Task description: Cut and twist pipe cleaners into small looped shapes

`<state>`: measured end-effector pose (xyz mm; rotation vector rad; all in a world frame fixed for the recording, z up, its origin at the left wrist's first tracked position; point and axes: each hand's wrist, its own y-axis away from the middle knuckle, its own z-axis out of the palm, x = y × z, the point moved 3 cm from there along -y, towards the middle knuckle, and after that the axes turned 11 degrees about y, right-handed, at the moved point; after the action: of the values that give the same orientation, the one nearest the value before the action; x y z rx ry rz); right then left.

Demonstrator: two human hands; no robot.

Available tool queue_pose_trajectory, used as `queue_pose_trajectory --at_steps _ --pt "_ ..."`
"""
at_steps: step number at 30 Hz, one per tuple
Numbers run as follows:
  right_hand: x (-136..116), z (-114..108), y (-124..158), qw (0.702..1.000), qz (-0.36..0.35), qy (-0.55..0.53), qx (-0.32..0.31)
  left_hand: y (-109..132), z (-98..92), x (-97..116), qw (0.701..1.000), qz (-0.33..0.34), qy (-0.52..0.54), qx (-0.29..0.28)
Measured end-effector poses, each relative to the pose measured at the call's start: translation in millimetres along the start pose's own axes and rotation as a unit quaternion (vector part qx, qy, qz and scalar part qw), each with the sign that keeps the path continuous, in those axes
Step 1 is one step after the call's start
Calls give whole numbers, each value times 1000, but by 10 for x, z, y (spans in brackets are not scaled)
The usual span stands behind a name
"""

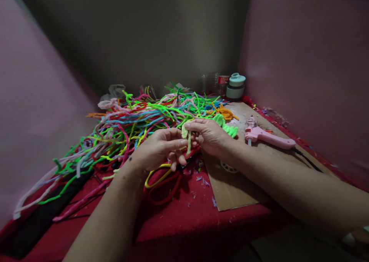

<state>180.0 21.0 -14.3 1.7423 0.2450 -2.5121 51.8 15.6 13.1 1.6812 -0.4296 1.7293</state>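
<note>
Left hand and right hand meet, fingertips pinching one pale-yellow fuzzy stem above a red-cloth counter; it looks part-shaped, its lower end loose.
Beyond: one fluffy bright-green piece, seemingly already formed; one orange fuzzy coil; one pink plastic glue gun; one multicoloured stem heap, uncountable.

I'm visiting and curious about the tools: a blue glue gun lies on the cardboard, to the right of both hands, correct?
Not quite: the glue gun is pink, not blue, as the head view shows. It does lie on the cardboard, to the right of the left hand and right hand.
</note>
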Motion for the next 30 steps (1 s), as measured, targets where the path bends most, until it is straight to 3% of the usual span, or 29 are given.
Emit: queue_pose_trajectory --at_steps 4,10,16,20,26,30 --pt "-5 2 4 1000 3 -12 -12 -57 -7 -63 998 7 67 -3" --pt "20 -33 -17 999 31 -41 13 -33 -8 -4 997 49 -10 51" --pt "5 -75 -37 999 -12 18 34 -17 -9 12 993 78 -22 84" --pt "17 -64 -30 1000 -7 23 8 -4 -7 35 989 98 -19 108" --pt "84 16 51 990 28 100 -100 -1 -55 79 977 149 25 148" --pt "90 34 78 987 21 128 -98 5 -85 96 974 161 9 159"
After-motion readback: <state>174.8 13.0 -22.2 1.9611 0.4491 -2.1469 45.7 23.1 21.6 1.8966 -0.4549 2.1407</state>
